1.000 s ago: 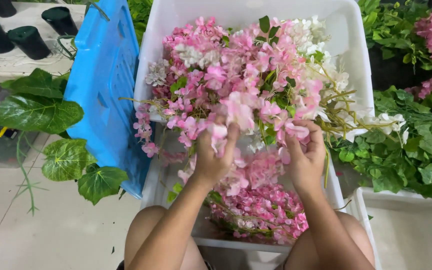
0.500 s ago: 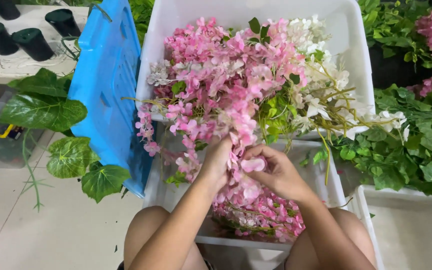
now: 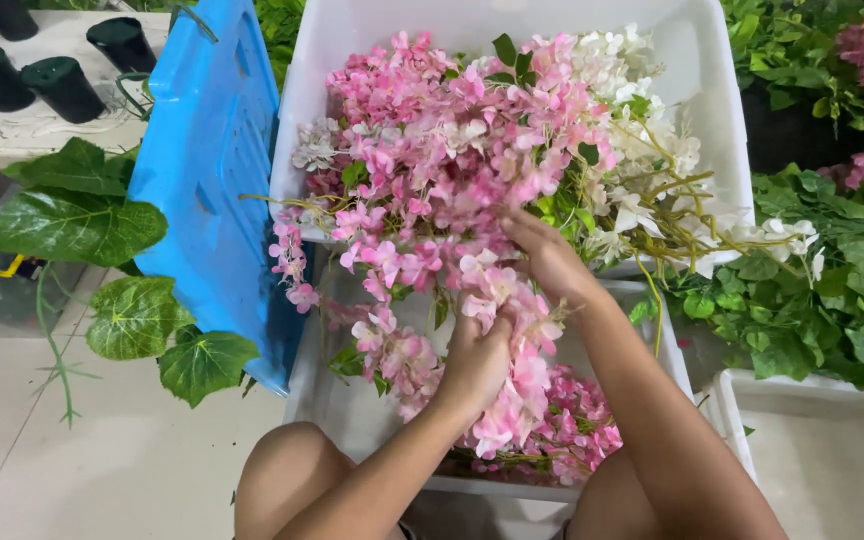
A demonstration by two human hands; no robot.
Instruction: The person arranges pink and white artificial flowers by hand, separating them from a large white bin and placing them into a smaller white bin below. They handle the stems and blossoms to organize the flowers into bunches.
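Left hand [image 3: 474, 362] clenched round a pink spray [image 3: 497, 330]; right hand [image 3: 549, 258] buried in the blooms, its grasp hidden.

The spray hangs from the pink heap [image 3: 452, 150] in the far white bin [image 3: 712, 90], trailing over the near bin [image 3: 352, 420]. A blue lid [image 3: 207, 170] leans left; white flowers [image 3: 642, 140] lie right.

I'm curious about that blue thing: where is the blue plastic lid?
The blue lid stands tilted at the left, leaning against the white crate, with big green leaves left of it.
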